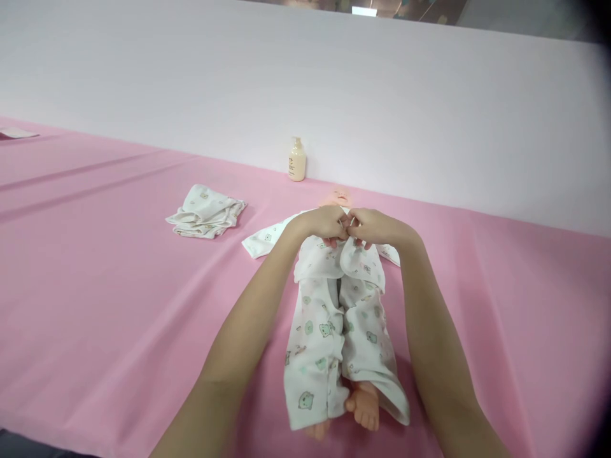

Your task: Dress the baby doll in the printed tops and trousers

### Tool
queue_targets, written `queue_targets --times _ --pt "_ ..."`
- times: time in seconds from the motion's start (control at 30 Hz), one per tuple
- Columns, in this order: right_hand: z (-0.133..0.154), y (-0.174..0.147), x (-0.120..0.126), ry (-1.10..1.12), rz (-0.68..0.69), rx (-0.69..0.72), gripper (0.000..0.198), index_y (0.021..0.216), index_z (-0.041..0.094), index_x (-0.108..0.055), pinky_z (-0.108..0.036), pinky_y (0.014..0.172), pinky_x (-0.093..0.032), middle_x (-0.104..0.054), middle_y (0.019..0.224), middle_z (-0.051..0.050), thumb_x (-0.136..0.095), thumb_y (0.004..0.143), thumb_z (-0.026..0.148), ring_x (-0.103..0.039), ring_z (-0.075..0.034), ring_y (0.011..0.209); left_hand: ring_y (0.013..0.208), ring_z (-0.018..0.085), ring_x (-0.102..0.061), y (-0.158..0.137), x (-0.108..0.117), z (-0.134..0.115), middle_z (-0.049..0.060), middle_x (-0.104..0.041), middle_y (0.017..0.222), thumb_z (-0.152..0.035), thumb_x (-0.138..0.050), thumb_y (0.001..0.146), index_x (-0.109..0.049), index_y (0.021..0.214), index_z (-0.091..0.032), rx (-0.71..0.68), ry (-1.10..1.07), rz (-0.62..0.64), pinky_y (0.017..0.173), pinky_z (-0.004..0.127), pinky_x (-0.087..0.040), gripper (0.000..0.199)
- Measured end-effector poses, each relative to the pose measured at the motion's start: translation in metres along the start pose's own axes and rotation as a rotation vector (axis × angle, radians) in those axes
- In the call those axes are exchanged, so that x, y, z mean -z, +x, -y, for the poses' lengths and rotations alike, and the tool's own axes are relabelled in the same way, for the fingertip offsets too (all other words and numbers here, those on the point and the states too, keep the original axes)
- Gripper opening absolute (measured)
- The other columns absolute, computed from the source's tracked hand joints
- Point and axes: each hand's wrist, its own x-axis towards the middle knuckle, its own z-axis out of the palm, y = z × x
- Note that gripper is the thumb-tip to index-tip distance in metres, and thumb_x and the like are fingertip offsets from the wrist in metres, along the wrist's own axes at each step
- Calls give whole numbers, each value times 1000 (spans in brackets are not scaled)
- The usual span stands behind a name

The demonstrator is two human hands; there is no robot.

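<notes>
A baby doll (365,407) lies on its back, feet toward me, dressed in white pyjamas with small animal prints. The jacket (319,259) has its two front edges meeting over the chest, and the printed trousers (312,331) cover the legs. My left hand (328,224) and my right hand (370,226) come together at the upper chest, fingers closed on the jacket's front edges. What exactly lies between the fingertips is hidden. One foot shows fully below the right trouser leg; the other mostly stays inside its leg. The sleeves stretch out to both sides.
A folded printed cloth (206,213) lies to the left on the pink sheet (119,273). Behind the doll's head, a cream pump bottle (296,160) stands against the white wall (191,83). At the far left edge is a flat pale item (16,133).
</notes>
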Motion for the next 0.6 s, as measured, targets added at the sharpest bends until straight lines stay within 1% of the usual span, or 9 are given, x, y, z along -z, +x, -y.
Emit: queue_targets --times 0.17,0.3,0.4,0.6 --pt "-4 -1 2 53 27 49 22 96 17 -56 -24 53 -51 -66 95 -9 -54 76 9 -65 -16 66 70 17 -66 0 -3 -2 9 -67 88 -18 -60 70 -62 81 -12 -21 -27 23 62 24 -54 13" --pt "-9 -3 5 46 5 108 35 100 19 -59 -24 56 -50 -67 92 -6 -54 70 2 -65 -17 66 72 16 -67 -1 -3 -1 9 -67 91 -16 -58 71 -63 86 -11 -33 -55 54 63 24 -54 16" --pt "-8 -6 7 43 -56 139 43 104 20 -60 -24 57 -49 -67 84 -3 -54 67 -1 -65 -17 66 73 16 -66 -2 0 0 10 -67 94 -16 -57 72 -62 89 -11 -54 -87 16 64 24 -55 19" --pt "1 -16 10 130 -251 128 35 101 17 -62 -24 59 -47 -67 74 -3 -60 69 3 -63 -15 62 71 15 -66 -8 5 1 10 -65 96 -16 -56 75 -62 92 -11 -129 -137 -121 66 26 -55 19"
